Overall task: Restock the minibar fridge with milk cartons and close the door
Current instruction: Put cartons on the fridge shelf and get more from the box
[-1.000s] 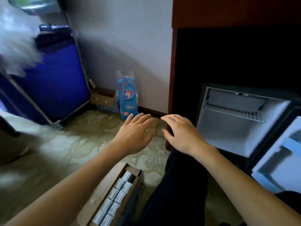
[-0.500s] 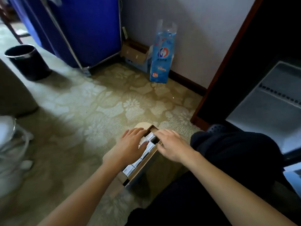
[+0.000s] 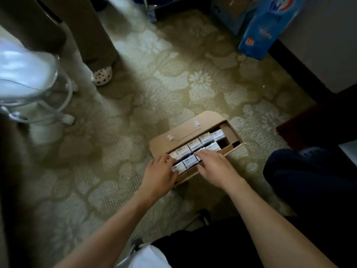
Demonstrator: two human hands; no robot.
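Note:
An open cardboard box [image 3: 181, 135] lies on the patterned carpet, and two rows of small white milk cartons [image 3: 195, 144] fill it. My left hand [image 3: 159, 174] is at the box's near left end, its fingers curled round the end carton [image 3: 178, 167], which sits slightly raised. Over the near row lies my right hand [image 3: 214, 165], fingers stretched flat on the carton tops and thumb against the box's side wall. The fridge is out of view.
Another person's trouser leg and white clog [image 3: 101, 75] stand at upper left. A white stand with tubing [image 3: 38, 97] is at the left. A blue package [image 3: 266, 29] leans on the wall. My dark-trousered knee [image 3: 309, 180] is right of the box.
My view has tipped down and left, away from the open fridge to the floor. Both hands dropped onto the carton box and slid toward its near end.

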